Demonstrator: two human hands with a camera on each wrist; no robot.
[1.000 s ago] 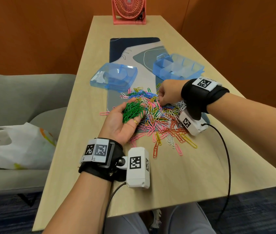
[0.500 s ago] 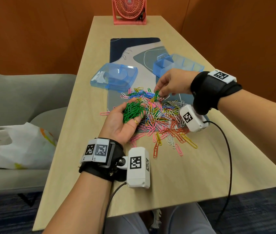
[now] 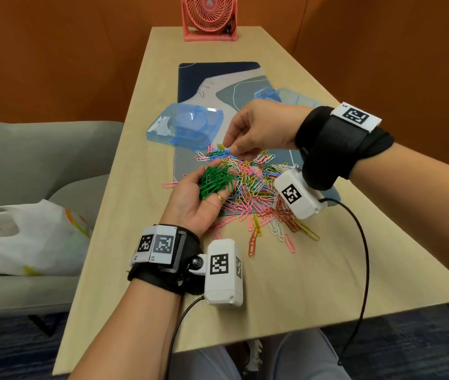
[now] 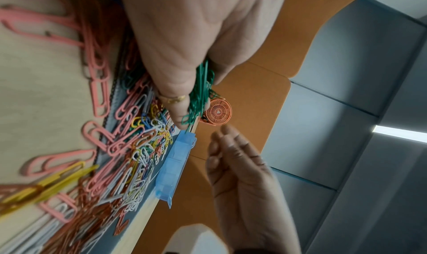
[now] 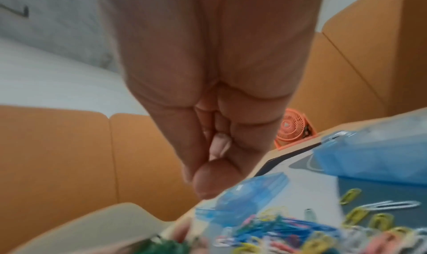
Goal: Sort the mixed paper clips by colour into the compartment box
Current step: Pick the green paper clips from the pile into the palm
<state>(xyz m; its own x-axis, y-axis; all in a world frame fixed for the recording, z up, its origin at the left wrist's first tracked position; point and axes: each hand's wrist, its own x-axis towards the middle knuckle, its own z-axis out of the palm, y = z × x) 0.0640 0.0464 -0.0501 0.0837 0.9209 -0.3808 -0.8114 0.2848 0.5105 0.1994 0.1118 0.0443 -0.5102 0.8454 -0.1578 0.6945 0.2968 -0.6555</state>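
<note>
My left hand (image 3: 190, 198) lies palm up at the left edge of the pile, fingers curled round a bunch of green paper clips (image 3: 213, 179), which also shows in the left wrist view (image 4: 201, 93). My right hand (image 3: 245, 138) hovers just above and beyond it, thumb and fingertips (image 5: 208, 181) pinched together. The clip between them is lost in blur. The mixed pile of coloured clips (image 3: 261, 193) is spread over the mat's near end. The blue compartment box (image 3: 286, 96) stands behind my right hand, mostly hidden.
The box's blue lid (image 3: 187, 126) lies left of the mat (image 3: 217, 78). A pink fan (image 3: 209, 16) stands at the table's far end. Stray clips (image 3: 253, 242) reach toward me on bare wood. A white bag (image 3: 25, 237) sits on the grey sofa. A cable (image 3: 363, 256) trails off the right side.
My right hand picked a green clip out of the pile's far side, lifted it and moved left toward my left hand. The left hand stayed still with its green bunch.
</note>
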